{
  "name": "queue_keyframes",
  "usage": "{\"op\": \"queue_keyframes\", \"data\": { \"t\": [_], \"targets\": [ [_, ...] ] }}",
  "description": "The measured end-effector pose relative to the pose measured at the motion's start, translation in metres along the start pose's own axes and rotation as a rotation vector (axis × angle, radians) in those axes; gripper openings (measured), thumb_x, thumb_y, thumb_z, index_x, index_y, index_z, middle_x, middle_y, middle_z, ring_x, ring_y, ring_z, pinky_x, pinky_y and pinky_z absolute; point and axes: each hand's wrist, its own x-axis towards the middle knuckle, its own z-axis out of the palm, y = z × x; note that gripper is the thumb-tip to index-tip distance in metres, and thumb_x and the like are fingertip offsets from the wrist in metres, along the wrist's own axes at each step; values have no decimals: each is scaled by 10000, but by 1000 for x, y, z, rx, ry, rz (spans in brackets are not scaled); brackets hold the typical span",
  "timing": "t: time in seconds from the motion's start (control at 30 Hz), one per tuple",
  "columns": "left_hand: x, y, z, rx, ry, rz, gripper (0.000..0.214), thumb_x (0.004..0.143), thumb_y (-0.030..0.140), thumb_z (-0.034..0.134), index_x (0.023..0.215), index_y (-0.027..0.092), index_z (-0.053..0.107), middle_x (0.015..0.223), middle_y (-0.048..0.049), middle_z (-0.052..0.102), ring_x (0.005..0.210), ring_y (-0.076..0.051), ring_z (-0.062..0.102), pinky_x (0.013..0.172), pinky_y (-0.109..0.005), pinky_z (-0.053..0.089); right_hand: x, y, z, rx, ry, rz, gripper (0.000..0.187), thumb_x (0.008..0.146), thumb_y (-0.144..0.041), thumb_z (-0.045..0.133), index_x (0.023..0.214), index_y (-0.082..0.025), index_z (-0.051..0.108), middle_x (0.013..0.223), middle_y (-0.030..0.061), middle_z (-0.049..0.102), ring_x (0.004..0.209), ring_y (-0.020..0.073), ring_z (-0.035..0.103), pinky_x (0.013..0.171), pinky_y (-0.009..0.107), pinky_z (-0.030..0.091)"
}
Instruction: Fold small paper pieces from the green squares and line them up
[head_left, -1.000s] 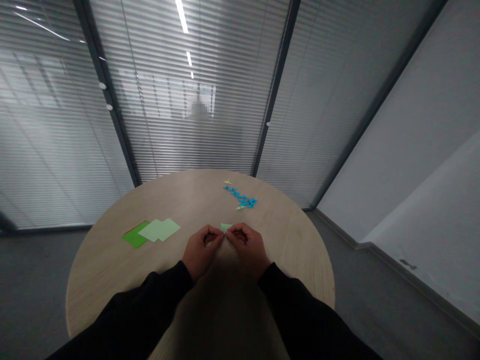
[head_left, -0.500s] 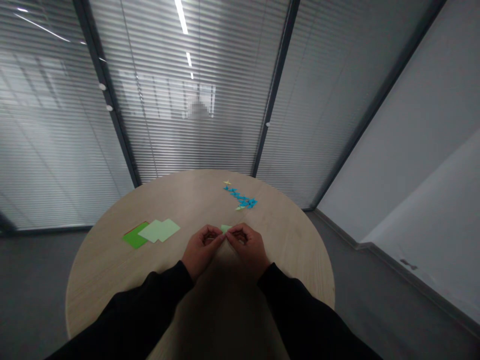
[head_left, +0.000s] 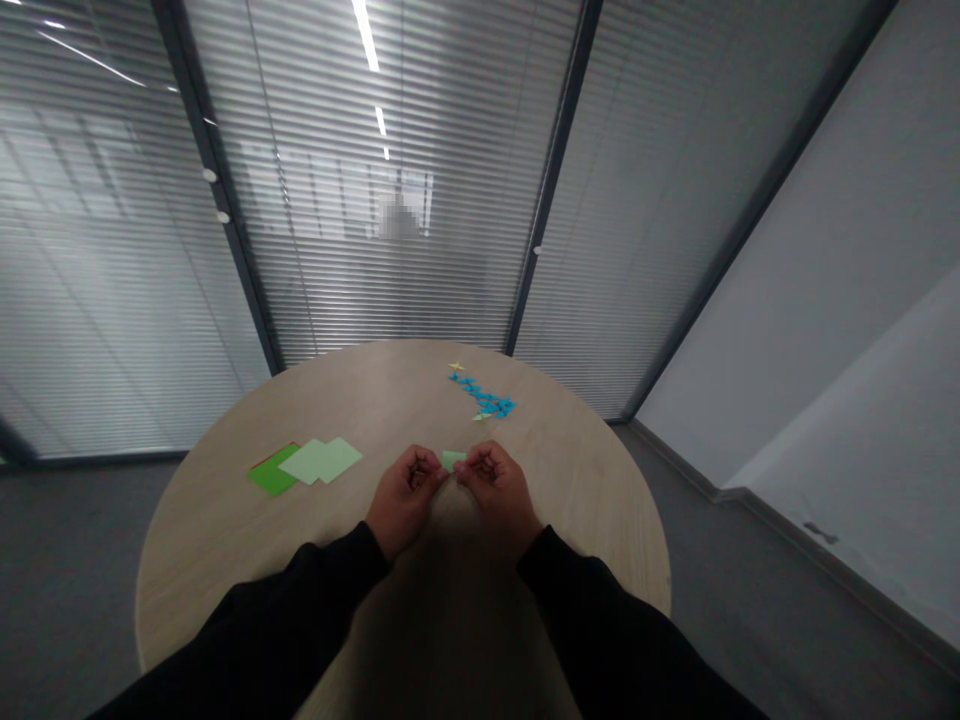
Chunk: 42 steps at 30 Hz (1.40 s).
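Between my two hands is a small piece of pale green paper, partly hidden by my fingers. My left hand pinches its left side between thumb and fingers. At the right side, my right hand also has thumb and fingers closed on the paper. Folds in it are too small to make out. Left of my hands lie overlapping pale green square sheets, partly over a darker green sheet with a thin red edge showing behind it.
Beyond my hands, several small blue folded paper pieces form a slanting row on the round wooden table. A yellow piece sits at its far end, a pale green one near its close end. Blinds stand behind the table.
My right hand has shifted slightly right and up, so the fingertips are further apart and more of the pale green paper shows between them. The other things lie as before.
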Motion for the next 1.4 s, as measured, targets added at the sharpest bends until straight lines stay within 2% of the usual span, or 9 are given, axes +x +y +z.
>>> {"op": "queue_keyframes", "data": {
  "t": [0.17,0.3,0.43,0.6,0.67,0.77,0.97,1.13,1.4],
  "targets": [
    [1,-4,0,-154,-51,-152,424,763,396,753,1077,174,575,868,-28,676,747,-150,625,698,-281,476,0,3,0,-19,23,-37,213,779,-311,708,861,-222,534,726,-24,589,655,145,591,622,272,475],
    [2,-7,0,-167,-66,-138,358,755,377,763,996,157,616,932,-70,714,865,-179,663,822,-321,493,0,5,0,-26,6,-59,284,792,-295,691,1038,-233,563,785,-14,613,687,147,619,638,274,509],
    [1,-7,0,-75,-70,-136,315,768,351,743,987,156,628,858,-47,704,746,-156,640,698,-284,478,0,6,-3,-123,-57,-59,369,817,-300,682,1172,-235,603,971,50,664,811,167,653,713,300,548],
    [0,-1,-1,-15,-45,-141,317,747,331,748,994,155,653,887,-52,697,726,-148,625,660,-272,466,1,10,-6,-108,-101,20,236,814,-308,697,1026,-205,681,919,59,708,823,183,676,759,329,553],
    [-1,1,-1,-59,1,-154,329,732,340,766,983,157,659,896,-54,699,763,-155,637,696,-278,479,2,12,-5,-46,-90,56,229,803,-311,706,1000,-199,671,859,44,705,781,176,677,727,315,552],
    [-2,4,0,-188,-3,-226,390,702,358,801,999,151,655,882,-58,711,774,-160,653,717,-286,494,2,12,-3,-15,-83,71,242,788,-307,710,998,-199,656,818,30,697,746,171,678,690,302,554],
    [-2,4,1,-289,51,-305,427,636,329,850,969,137,664,803,-34,710,715,-141,659,711,-275,502,-1,2,-3,-297,-15,-72,199,815,-302,700,981,-194,677,866,49,701,729,167,660,678,303,551],
    [-2,4,1,-321,70,-318,419,629,325,858,956,135,678,795,-41,726,708,-139,661,700,-270,506,-1,-5,-5,-484,-53,-251,108,867,-271,647,951,-211,679,881,47,672,697,158,623,619,285,517],
    [-1,-3,2,-389,79,-342,388,639,347,874,928,138,721,769,-31,726,682,-123,652,654,-237,507,0,-8,-6,-483,-96,-328,23,865,-198,619,867,-212,636,860,29,609,710,151,598,607,264,497]
  ]
}}
